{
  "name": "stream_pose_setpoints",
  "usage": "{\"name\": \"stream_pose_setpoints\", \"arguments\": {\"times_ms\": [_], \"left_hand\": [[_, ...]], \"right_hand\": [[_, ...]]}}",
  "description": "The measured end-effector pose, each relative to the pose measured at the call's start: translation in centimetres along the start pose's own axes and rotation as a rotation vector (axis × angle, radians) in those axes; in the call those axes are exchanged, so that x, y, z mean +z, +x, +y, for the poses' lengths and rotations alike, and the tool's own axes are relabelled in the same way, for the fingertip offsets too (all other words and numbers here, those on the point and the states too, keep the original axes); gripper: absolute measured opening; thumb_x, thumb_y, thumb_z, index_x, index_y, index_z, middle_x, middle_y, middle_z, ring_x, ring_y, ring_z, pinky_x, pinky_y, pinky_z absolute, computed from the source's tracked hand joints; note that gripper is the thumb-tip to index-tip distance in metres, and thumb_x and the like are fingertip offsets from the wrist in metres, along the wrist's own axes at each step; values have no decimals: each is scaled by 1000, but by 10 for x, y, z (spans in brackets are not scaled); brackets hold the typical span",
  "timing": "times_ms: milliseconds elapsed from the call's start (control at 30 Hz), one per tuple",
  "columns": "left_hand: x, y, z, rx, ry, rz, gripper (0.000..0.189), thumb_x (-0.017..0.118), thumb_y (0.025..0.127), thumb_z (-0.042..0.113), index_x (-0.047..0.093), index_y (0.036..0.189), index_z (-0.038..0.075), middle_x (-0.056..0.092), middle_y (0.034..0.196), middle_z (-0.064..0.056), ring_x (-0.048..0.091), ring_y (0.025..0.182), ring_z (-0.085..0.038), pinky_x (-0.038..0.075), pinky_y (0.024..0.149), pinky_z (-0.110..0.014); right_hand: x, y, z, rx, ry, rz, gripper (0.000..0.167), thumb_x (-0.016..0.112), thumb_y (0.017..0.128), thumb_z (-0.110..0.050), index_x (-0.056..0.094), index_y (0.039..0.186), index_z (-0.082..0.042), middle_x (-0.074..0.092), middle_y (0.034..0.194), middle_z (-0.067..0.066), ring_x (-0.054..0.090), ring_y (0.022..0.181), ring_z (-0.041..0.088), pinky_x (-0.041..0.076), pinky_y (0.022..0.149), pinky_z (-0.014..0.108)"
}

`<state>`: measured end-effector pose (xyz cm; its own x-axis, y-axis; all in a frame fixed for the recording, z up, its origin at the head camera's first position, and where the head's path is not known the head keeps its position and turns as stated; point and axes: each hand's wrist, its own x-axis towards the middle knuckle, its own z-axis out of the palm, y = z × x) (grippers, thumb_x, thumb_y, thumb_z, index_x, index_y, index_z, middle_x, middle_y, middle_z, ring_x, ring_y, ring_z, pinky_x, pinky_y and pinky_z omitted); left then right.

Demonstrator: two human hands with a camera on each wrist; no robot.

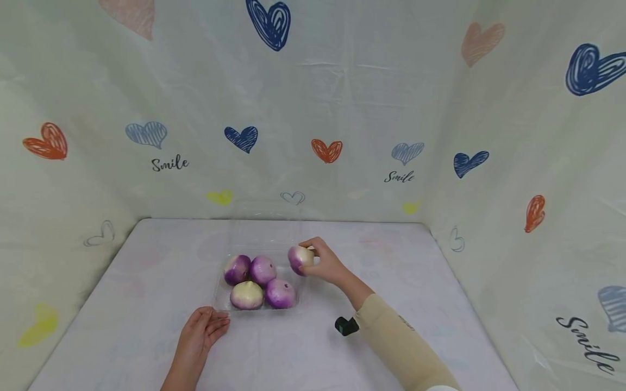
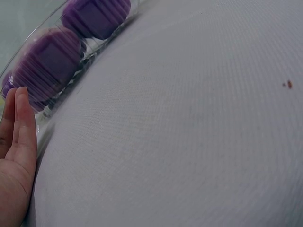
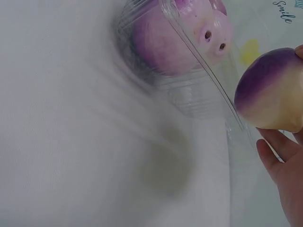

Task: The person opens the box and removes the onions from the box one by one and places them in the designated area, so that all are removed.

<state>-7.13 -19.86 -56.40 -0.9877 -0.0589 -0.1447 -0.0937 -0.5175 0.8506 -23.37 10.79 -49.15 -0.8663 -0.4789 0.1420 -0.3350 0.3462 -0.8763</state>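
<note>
My right hand (image 1: 325, 263) grips a purple-and-white onion (image 1: 300, 259) between thumb and fingers, above the right side of a clear plastic box (image 1: 222, 296). In the right wrist view that onion (image 3: 270, 92) shows its purple side and cream end, near the box's rim. Several similar onions (image 1: 280, 294) sit inside the box, one with its cream end facing up. The box's clear lid (image 1: 264, 231) stands raised at the back. My left hand (image 1: 198, 331) is at the box's front left corner; in the left wrist view its fingers (image 2: 23, 116) are nearly straight against the box wall.
A white cloth (image 1: 146, 282) covers the table. A heart-printed curtain (image 1: 352, 108) hangs along the back and both sides. Beside the right sleeve (image 1: 396, 336) is a small dark object (image 1: 346, 326). A tiny brown speck (image 2: 289, 84) lies on the cloth.
</note>
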Motion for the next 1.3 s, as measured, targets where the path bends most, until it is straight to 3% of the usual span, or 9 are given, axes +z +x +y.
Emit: {"name": "stream_pose_setpoints", "arguments": {"times_ms": [167, 300, 433, 733, 1000, 1067, 1300], "left_hand": [[-1, 0, 0, -3, -4, 5, 16, 44, 106, 23, 54, 96, 15, 71, 92, -2, 68, 85, -14, 57, 79, -26], [0, 1, 0, -14, 5, 21, 16, 44, 106, 23, 53, 97, 14, 70, 92, -2, 68, 86, -14, 57, 80, -26], [0, 1, 0, -20, 6, 30, 16, 44, 106, 23, 53, 97, 13, 70, 92, -2, 68, 86, -14, 57, 80, -26], [0, 2, 1, -44, 25, 57, 16, 44, 106, 25, 52, 97, 14, 70, 91, -1, 68, 86, -13, 57, 80, -26], [1, 2, 2, -43, 30, 66, 17, 44, 106, 24, 53, 97, 14, 70, 90, -1, 68, 85, -13, 57, 80, -26], [1, 2, 2, -43, 30, 69, 17, 44, 106, 24, 53, 96, 14, 70, 90, -1, 68, 85, -13, 57, 80, -26], [1, 3, 1, -44, 21, 75, 18, 44, 106, 23, 54, 95, 15, 70, 89, -1, 68, 85, -13, 57, 80, -26]], "right_hand": [[-5, -2, 1, 52, 75, 16, 53, 72, 78, 3, 51, 126, 1, 44, 128, 16, 56, 114, 39, 57, 79, 33], [-11, -9, -14, 71, 112, 31, 53, 69, 78, 7, 48, 127, 7, 42, 128, 21, 57, 111, 42, 58, 75, 32], [-16, -17, -31, 92, 114, 53, 52, 68, 78, 6, 48, 126, 9, 43, 127, 22, 59, 106, 39, 58, 76, 32], [-18, -21, -23, 129, 62, 146, 50, 70, 79, 4, 52, 125, 9, 45, 127, 23, 56, 99, 32, 54, 76, 32], [-16, -22, -21, 144, 24, 186, 50, 73, 80, 2, 54, 126, 7, 47, 127, 24, 51, 108, 37, 50, 91, 46], [-14, -20, -17, 144, 25, 193, 50, 74, 80, 2, 55, 126, 7, 47, 127, 25, 50, 110, 38, 48, 94, 50], [-4, 2, 46, 155, -34, 256, 55, 82, 76, -6, 60, 126, -5, 50, 127, 14, 50, 108, 29, 47, 93, 45]]}}
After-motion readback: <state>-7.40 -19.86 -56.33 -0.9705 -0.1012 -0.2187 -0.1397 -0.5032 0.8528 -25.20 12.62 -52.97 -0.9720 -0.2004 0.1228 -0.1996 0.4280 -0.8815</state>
